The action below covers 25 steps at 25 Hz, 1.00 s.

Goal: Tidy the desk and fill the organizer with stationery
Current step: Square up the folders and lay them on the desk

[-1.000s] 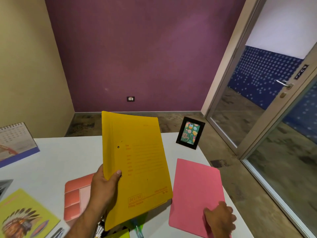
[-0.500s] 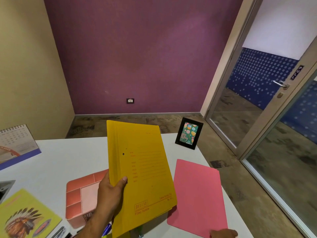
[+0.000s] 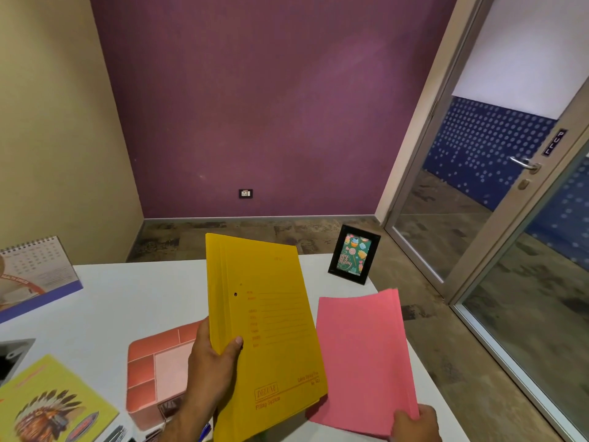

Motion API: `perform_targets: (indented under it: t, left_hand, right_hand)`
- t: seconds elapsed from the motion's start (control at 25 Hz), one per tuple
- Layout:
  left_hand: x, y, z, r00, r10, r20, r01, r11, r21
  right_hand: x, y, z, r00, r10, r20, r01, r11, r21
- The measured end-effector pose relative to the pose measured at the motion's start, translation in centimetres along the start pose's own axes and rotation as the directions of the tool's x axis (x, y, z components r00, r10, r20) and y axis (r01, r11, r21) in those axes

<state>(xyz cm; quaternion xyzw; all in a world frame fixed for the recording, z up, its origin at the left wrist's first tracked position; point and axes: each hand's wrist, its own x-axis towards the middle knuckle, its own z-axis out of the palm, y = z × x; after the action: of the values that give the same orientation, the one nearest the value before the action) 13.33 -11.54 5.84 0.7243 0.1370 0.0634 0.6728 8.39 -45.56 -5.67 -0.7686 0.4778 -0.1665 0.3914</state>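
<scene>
My left hand point(image 3: 212, 362) grips a yellow file folder point(image 3: 271, 333) by its left edge, thumb on the front, and holds it tilted above the white desk point(image 3: 134, 301). To its right, my right hand point(image 3: 414, 422) pinches the near corner of a pink folder point(image 3: 363, 355), whose far end is raised off the desk. A pink compartmented organizer point(image 3: 153, 371) sits on the desk behind my left wrist, partly hidden by the hand and the yellow folder.
A framed birthday card point(image 3: 354, 258) stands at the desk's far right corner. A desk calendar point(image 3: 35, 275) stands at the far left. A yellow-green notebook point(image 3: 51, 406) lies at the near left. Pens point(image 3: 204, 432) peek out under my left arm. A glass door point(image 3: 522, 218) is on the right.
The yellow folder has shifted right and lower in my left hand. My right hand has taken the pink folder's near corner and lifted it off the desk.
</scene>
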Motion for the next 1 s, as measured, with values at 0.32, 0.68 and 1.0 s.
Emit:
perform_targets:
  t: [0.32,0.68,1.0]
  left_hand:
    - [-0.9,0.3,2.3,0.988,0.094,0.126,-0.113,0.981,0.156]
    - [-1.6,2.7,4.6,0.989,-0.027,0.144,0.067,0.959,-0.276]
    - [-1.5,1.4,3.0,0.980,0.010,0.198,0.045,0.962,-0.270]
  right_hand:
    - [-7.0,-10.4,-0.9,0.845,-0.534,-0.008,0.522,0.822,0.229]
    - [-14.7,-8.6,1.6,0.145,-0.989,0.008,0.970,0.143,0.199]
    - [-11.7,-7.3,1.6,0.083,-0.892,0.444,0.825,0.311,0.471]
